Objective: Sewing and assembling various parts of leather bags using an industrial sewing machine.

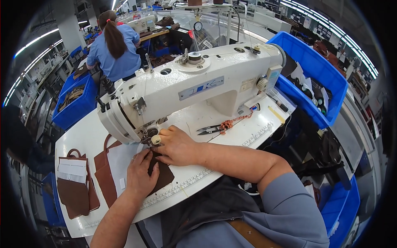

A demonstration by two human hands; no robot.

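Observation:
A dark brown leather-like piece (166, 177) lies on the bed of a white sewing machine (165, 82), its far end under the needle area. My left hand (139, 173) rests on the piece's left side, fingers stretched toward the needle and thumb apart. Close to the presser foot, my right hand (180, 146) has its fingers curled, with thumb and forefinger pinched at the piece. Its fingertips and the stitching spot are partly hidden by the hands and machine head. A reddish-brown panel with a handle loop (105, 180) and a white sheet (119, 163) lie left of my left hand.
Black thread snips (209, 129) with an orange cord lie under the machine arm. A brown bag-like piece (74, 192) sits at the table's left. Blue bins (339, 99) stand at right and left. A person in a blue shirt (118, 51) sits ahead with their back to me.

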